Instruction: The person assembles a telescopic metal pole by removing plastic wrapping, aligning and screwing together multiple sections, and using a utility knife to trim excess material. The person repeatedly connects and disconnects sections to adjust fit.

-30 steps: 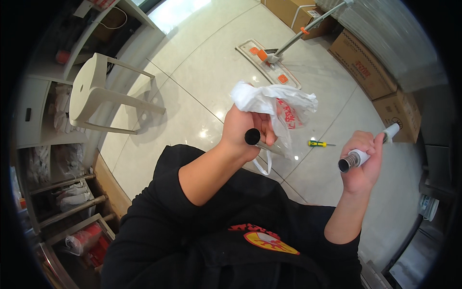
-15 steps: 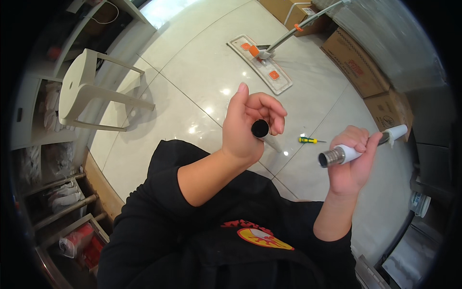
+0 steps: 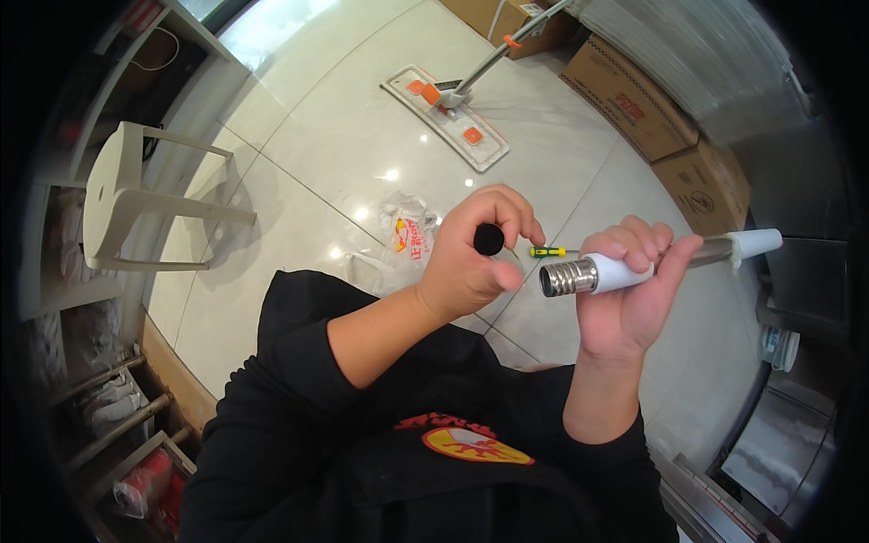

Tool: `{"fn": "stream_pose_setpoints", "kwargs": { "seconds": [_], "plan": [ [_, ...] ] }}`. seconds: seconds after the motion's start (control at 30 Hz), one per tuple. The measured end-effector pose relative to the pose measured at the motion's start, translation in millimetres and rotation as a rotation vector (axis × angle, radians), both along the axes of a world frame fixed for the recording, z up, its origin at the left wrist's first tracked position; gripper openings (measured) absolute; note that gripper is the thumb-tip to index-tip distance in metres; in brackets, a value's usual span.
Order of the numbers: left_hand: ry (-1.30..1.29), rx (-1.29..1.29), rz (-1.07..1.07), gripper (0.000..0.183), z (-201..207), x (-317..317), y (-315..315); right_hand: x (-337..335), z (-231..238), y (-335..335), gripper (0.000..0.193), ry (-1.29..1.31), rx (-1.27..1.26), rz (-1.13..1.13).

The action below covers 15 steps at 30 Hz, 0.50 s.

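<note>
My left hand (image 3: 471,258) is curled around a slim rod-like piece, of which mainly the round black end (image 3: 489,240) shows, facing up; the rest is hidden by the hand. My right hand (image 3: 625,303) grips a metal tube (image 3: 711,252) with a white sleeve. The tube's ribbed, thread-like metal end (image 3: 568,279) points left toward my left hand, apart from it. A white tapered piece (image 3: 756,242) covers the tube's far right end. Between the hands, on the floor beyond, lies a green and yellow screwdriver (image 3: 546,252), its shaft partly hidden.
A flat mop (image 3: 448,118) with orange parts lies ahead on the tiled floor. A crumpled plastic bag (image 3: 403,231) is beside my left hand. A pale stool (image 3: 113,195) stands left, near shelves. Cardboard boxes (image 3: 634,95) line the right side.
My left fingers and thumb have closed in around the black-ended piece. My right hand has brought the tube nearer to the left hand. The view has shifted, and a plastic bag now shows.
</note>
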<state>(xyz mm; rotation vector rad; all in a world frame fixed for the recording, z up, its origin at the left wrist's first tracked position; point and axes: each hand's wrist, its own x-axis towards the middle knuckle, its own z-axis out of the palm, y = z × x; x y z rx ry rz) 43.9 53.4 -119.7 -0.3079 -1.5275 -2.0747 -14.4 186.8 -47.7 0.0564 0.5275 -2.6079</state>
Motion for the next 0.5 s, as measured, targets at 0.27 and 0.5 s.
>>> {"fn": "stream_pose_setpoints", "kwargs": {
  "seconds": [0.27,0.5],
  "plan": [
    [-0.352,0.175,-0.151,0.072,3.4,3.4,3.1,-4.3,4.9,1.2,0.037,0.085,0.071,-0.085],
    [-0.235,0.182,-0.306,0.088,18.0,7.7,9.6,-1.8,13.9,7.9,0.04,0.242,0.089,-0.067]
  ]
}}
